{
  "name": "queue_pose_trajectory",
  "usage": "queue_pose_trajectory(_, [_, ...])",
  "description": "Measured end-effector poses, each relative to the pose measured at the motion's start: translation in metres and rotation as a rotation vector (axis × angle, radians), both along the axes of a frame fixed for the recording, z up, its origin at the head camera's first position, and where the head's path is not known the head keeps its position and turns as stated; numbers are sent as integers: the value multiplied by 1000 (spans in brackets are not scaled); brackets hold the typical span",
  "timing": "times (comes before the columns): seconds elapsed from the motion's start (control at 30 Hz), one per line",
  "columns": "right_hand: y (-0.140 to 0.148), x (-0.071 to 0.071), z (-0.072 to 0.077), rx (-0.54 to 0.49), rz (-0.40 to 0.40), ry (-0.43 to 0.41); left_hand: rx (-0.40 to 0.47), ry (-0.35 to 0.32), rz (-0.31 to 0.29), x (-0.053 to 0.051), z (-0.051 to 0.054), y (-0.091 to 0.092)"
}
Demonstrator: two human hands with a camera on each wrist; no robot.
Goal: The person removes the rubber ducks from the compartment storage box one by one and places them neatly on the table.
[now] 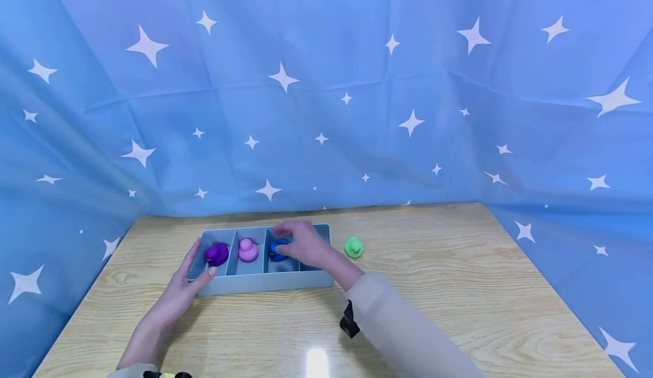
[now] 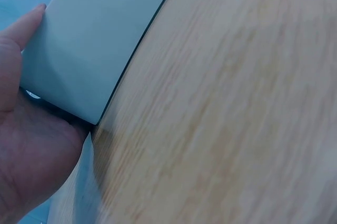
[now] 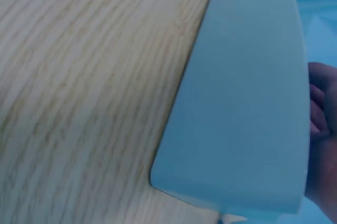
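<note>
A light blue divided tray [image 1: 265, 282] lies on the table in the head view. My left hand [image 1: 178, 288] grips its left end, thumb over the front rim and fingers along the left side. In the leftmost compartment is a purple rubber duck [image 1: 216, 254]; a pink rubber duck [image 1: 248, 250] sits in the one beside it. Over the third compartment my right hand [image 1: 306, 246] spreads thumb and fingers apart above a blue rubber duck [image 1: 277, 251], partly covered by the thumb. Whether they touch cannot be told. The right wrist view shows mostly the tray's front wall [image 3: 242, 103].
A green rubber duck [image 1: 353, 247] stands on the wooden table [image 1: 433, 287], just right of the tray. The rightmost compartment is partly hidden by the right hand. A blue star-patterned cloth [image 1: 347, 157] hangs behind the table and along its sides.
</note>
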State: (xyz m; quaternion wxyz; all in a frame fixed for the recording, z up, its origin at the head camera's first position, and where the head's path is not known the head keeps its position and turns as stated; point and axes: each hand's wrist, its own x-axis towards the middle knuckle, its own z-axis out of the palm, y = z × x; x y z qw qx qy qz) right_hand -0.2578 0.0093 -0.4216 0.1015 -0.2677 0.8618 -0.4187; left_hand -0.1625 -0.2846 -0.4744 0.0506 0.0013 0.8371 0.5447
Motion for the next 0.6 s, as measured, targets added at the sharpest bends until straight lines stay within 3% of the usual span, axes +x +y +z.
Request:
queue_pose_trajectory(0.23, [-10,0,-6,127,-11,85,8,8,-3,2,0,-1])
queue_pose_trajectory(0.6, [-16,-3,-13,170,-45,168,12,2,-3,1,1,0])
